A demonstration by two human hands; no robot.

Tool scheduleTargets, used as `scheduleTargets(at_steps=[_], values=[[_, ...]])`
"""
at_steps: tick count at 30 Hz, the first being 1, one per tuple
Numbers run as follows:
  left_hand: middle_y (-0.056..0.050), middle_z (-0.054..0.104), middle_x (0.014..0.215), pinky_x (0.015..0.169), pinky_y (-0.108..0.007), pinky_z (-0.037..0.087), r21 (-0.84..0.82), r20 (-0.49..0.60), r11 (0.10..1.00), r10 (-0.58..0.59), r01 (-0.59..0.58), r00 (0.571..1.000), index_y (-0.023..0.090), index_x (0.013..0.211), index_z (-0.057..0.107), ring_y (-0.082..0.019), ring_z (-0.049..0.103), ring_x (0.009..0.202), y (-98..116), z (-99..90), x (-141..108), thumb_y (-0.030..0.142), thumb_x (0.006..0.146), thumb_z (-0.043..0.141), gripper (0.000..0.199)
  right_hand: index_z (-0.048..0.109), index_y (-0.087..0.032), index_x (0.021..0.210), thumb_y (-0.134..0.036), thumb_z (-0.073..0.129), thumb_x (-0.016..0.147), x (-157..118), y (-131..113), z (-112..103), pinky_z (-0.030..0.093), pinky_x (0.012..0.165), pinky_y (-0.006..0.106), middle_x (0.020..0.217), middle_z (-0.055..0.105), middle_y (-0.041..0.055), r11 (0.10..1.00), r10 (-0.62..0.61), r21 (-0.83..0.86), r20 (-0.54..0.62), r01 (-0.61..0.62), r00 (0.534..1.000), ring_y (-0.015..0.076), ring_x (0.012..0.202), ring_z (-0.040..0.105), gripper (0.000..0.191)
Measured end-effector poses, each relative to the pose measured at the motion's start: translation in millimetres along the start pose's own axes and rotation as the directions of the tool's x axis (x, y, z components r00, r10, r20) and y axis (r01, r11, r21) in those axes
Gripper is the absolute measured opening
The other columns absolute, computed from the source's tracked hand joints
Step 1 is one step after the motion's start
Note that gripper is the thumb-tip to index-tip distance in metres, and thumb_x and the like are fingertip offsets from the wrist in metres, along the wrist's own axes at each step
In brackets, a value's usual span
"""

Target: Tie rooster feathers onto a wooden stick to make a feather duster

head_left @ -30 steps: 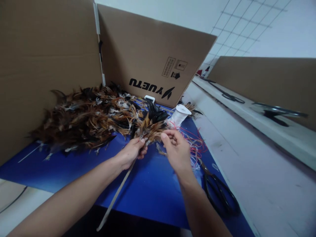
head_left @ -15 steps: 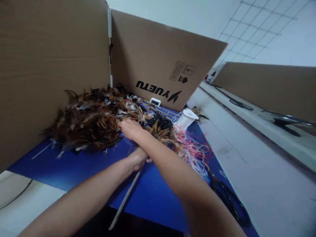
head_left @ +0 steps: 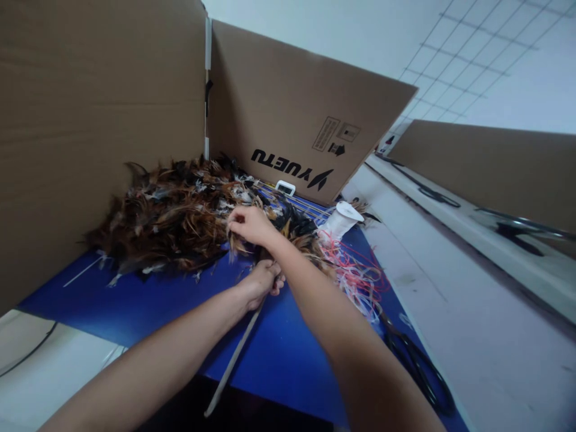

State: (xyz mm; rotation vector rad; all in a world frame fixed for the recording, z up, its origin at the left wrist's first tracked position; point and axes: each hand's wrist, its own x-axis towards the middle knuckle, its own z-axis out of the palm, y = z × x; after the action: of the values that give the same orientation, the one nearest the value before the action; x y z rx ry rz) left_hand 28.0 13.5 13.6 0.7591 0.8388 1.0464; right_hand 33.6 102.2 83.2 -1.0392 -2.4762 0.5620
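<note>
My left hand is closed round a thin pale stick, whose lower end sticks out past the front edge of the blue table. Above it, my right hand pinches a small brown feather tuft, with the right forearm passing close to the left fingers. To the left of both hands lies a large pile of brown and black feathers. More dark and tan feathers spread just right of my right wrist.
On the right are a white spool, tangled red and white strings and black-handled scissors. A small white digital device stands before the cardboard panel. Another cardboard wall rises at left.
My right hand has come away from the feather pile, slightly right and up, with a small feather tuft now visible in its fingers. My left hand stays on the stick, shifted slightly right.
</note>
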Motion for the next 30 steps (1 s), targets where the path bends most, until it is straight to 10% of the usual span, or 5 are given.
scheduleTargets(at_steps=[5, 11, 20, 30], values=[[0.003, 0.046, 0.061, 0.04, -0.016, 0.023, 0.055, -0.028, 0.998, -0.023, 0.025, 0.999, 0.016, 0.07, 0.043, -0.003, 0.038, 0.044, 0.7, -0.3, 0.0, 0.04, 0.076, 0.057, 0.029, 0.058, -0.016, 0.075, -0.024, 0.06, 0.072, -27.1, 1.4, -34.7, 0.041, 0.052, 0.019, 0.073, 0.066, 0.0004, 0.736, 0.157, 0.672, -0.054, -0.08, 0.986, 0.0092, 0.06, 0.056, 0.009], [0.003, 0.045, 0.061, 0.041, -0.016, 0.024, 0.132, -0.029, 0.991, -0.004, 0.007, 1.0, 0.015, 0.069, 0.045, -0.004, 0.038, 0.047, 1.7, 3.3, -6.1, 0.047, 0.075, 0.058, 0.035, 0.053, -0.019, 0.083, -0.032, 0.061, 0.074, -78.2, 8.6, -70.4, 0.048, 0.059, 0.024, 0.07, 0.063, -0.0017, 0.524, 0.187, 0.851, -0.079, -0.031, 0.979, 0.0119, 0.066, 0.061, 0.017], [0.003, 0.046, 0.064, 0.046, -0.017, 0.028, 0.334, 0.014, 0.943, 0.01, -0.014, 1.0, 0.016, 0.074, 0.047, -0.005, 0.037, 0.05, -11.1, 11.0, -12.7, 0.049, 0.079, 0.054, 0.034, 0.07, -0.018, 0.079, -0.008, 0.058, 0.073, -107.8, 16.1, -108.7, 0.042, 0.066, 0.025, 0.073, 0.063, -0.0003, 0.985, 0.062, 0.161, 0.046, -0.069, 0.997, 0.0106, 0.065, 0.056, 0.017], [0.005, 0.04, 0.055, 0.046, -0.019, 0.026, 0.438, -0.01, 0.898, -0.03, 0.031, 1.0, 0.015, 0.068, 0.047, -0.006, 0.034, 0.047, -14.3, 12.2, -12.0, 0.052, 0.082, 0.047, 0.039, 0.072, -0.018, 0.067, -0.001, 0.063, 0.062, -82.0, 16.0, -95.4, 0.039, 0.062, 0.023, 0.065, 0.067, -0.0007, 0.985, 0.022, -0.165, 0.414, 0.052, 0.91, 0.0129, 0.065, 0.058, 0.02]])
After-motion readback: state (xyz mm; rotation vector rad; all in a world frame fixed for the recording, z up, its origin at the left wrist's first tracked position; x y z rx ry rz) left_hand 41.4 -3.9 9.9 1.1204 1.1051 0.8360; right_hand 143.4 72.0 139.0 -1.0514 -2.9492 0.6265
